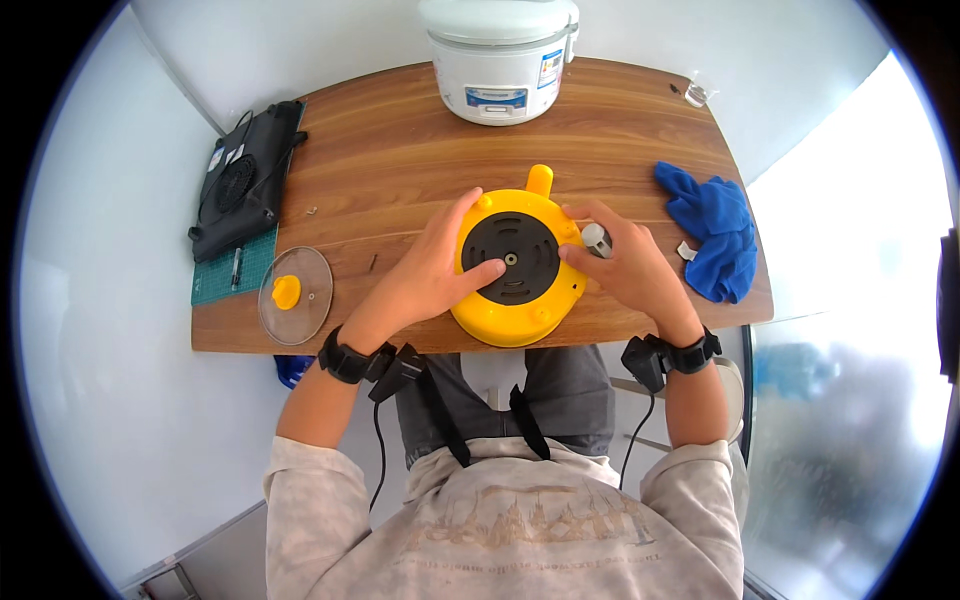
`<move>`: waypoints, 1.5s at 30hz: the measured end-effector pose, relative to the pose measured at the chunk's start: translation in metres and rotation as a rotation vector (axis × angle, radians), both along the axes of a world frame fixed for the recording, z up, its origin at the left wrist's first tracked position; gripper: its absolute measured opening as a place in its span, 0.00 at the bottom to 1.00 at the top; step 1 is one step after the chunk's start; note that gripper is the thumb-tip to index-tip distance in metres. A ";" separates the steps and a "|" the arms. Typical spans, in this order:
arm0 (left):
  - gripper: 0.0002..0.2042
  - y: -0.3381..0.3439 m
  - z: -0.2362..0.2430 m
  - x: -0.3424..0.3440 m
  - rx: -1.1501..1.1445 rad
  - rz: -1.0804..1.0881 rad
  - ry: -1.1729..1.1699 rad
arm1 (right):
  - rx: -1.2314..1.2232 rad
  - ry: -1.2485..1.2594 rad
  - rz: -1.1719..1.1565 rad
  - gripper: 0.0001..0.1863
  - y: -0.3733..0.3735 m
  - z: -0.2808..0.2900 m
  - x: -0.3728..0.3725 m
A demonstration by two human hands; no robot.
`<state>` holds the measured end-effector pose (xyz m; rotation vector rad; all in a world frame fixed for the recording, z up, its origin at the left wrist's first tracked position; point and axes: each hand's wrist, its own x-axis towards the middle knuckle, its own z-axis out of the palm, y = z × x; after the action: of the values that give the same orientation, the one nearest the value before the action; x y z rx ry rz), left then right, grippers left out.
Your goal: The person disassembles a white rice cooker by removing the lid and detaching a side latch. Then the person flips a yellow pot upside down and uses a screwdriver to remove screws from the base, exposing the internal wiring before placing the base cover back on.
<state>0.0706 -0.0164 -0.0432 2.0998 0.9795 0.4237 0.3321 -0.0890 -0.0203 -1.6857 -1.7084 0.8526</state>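
A yellow pot, apparently an electric one, lies upside down at the table's near edge. Its round black base plate faces up, and its yellow handle points away from me. My left hand grips the pot's left side, with the thumb resting on the black plate. On the opposite side, my right hand holds the rim between thumb and fingers. Beside the right palm sits a small white-capped piece; I cannot tell whether it is attached to the pot.
A glass lid with a yellow knob lies left, near a green mat bearing a pen and a black flat appliance. A white rice cooker stands behind. At right are a blue cloth and a small clear cup.
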 end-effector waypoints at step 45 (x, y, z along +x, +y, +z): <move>0.06 -0.017 0.046 0.003 0.328 0.016 0.020 | 0.105 0.022 -0.054 0.23 -0.008 -0.015 -0.014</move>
<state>0.0737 -0.0337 0.0026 2.3927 0.9924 0.6066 0.3185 -0.0973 -0.0351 -1.6386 -1.6560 0.7412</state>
